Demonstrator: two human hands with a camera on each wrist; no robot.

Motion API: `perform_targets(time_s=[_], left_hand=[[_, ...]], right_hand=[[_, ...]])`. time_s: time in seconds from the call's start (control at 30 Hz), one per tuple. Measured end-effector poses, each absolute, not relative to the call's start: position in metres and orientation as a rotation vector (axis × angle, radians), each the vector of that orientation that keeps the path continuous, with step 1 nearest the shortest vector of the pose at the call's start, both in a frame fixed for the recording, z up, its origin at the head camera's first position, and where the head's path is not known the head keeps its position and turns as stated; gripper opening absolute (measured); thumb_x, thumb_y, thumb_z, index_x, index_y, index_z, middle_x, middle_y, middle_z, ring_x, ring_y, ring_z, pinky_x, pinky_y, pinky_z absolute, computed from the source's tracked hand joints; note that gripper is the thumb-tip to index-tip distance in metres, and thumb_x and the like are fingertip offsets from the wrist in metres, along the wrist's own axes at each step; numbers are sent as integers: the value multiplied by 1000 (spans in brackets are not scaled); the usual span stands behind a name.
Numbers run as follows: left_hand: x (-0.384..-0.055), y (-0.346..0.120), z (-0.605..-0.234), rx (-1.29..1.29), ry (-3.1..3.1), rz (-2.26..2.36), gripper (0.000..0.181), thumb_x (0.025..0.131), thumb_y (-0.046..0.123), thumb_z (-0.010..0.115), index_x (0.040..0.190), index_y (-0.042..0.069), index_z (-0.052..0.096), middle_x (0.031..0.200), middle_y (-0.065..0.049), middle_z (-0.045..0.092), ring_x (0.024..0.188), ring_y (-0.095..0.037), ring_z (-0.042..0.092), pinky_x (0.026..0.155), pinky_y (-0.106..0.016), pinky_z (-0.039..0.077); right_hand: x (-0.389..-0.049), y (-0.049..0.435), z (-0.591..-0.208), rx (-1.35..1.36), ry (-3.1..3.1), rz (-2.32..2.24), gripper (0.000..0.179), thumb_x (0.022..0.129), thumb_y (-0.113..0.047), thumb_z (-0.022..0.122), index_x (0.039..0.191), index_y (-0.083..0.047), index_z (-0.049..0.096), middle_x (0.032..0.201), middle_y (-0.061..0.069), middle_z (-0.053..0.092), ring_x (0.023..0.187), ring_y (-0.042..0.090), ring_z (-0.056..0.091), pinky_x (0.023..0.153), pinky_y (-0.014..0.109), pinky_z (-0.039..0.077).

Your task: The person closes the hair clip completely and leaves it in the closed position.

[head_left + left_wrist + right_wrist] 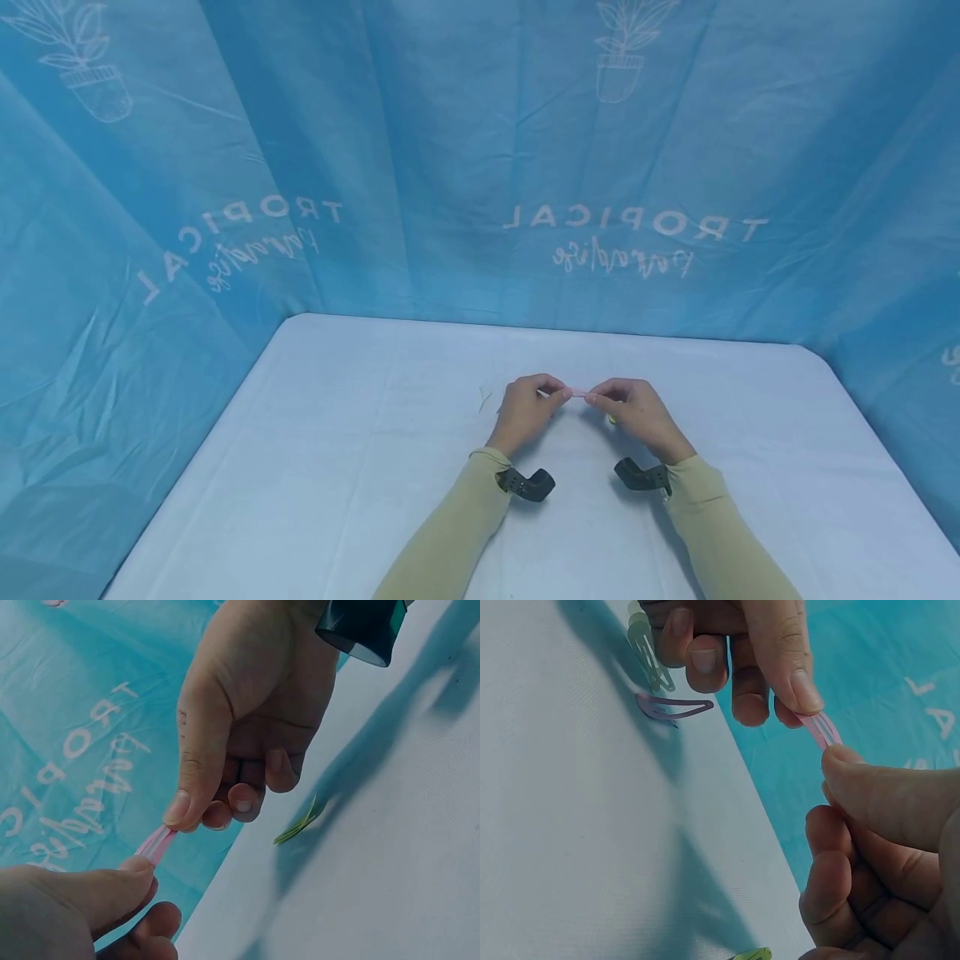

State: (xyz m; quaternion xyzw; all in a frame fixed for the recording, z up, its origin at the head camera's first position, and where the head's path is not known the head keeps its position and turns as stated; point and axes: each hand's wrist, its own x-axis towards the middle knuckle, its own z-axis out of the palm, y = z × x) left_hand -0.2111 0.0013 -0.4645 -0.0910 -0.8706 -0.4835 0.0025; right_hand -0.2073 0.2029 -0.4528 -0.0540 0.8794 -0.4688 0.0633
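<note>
A small pink snap hair clip (578, 393) spans the gap between both hands, held above the white table. My left hand (525, 410) pinches one end between thumb and fingertips. The other end is pinched by my right hand (633, 410). Its slotted middle shows in the left wrist view, where the pink clip (157, 844) has its ends covered by the fingertips. Below the left hand, a purple hair clip (675, 706) and a pale green hair clip (646, 649) lie on the table. Under the right hand lies a yellow-green hair clip (298, 826).
The white-covered table (315, 467) has rounded far corners. Blue printed curtains (450, 167) rise along its back and sides. A black camera (528, 485) is strapped on the left wrist, and another black camera (639, 475) on the right, both above the tabletop.
</note>
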Motion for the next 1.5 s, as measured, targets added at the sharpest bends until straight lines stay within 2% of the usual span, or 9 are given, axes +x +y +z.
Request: perform_targets(time_s=[0.23, 0.73, 1.1, 1.5], left_hand=[[-210, 1, -464, -284, -2733, -1503, 16, 95, 31, 71, 100, 17, 77, 92, 10, 70, 74, -3, 55, 70, -24, 46], [-209, 2, -464, -302, -2724, -1422, 16, 94, 30, 72, 98, 16, 77, 88, 10, 70, 68, -3, 53, 65, -22, 45], [-210, 5, -467, -320, -2700, -1320, 17, 93, 31, 73, 97, 15, 78, 84, 9, 68, 65, -2, 51, 61, -21, 43], [-208, 5, -465, -293, -2690, -1273, 15, 91, 28, 73, 93, 14, 77, 78, 8, 66, 61, -3, 51, 59, -21, 43]], right_hand=[[-207, 201, -454, -119, 2715, -1363, 33, 94, -36, 71, 105, -4, 75, 98, 7, 69, 82, 21, 59, 68, 35, 46], [-206, 199, -455, -154, 2762, -1374, 30, 94, -33, 72, 102, -4, 74, 95, 8, 71, 78, 21, 62, 66, 35, 47], [-206, 197, -455, -105, 2777, -1387, 27, 94, -28, 72, 102, -3, 73, 90, 8, 70, 72, 21, 59, 62, 34, 46], [-202, 190, -451, -61, 2824, -1337, 28, 94, -28, 72, 100, -1, 70, 88, 8, 69, 76, 20, 57, 67, 34, 43]])
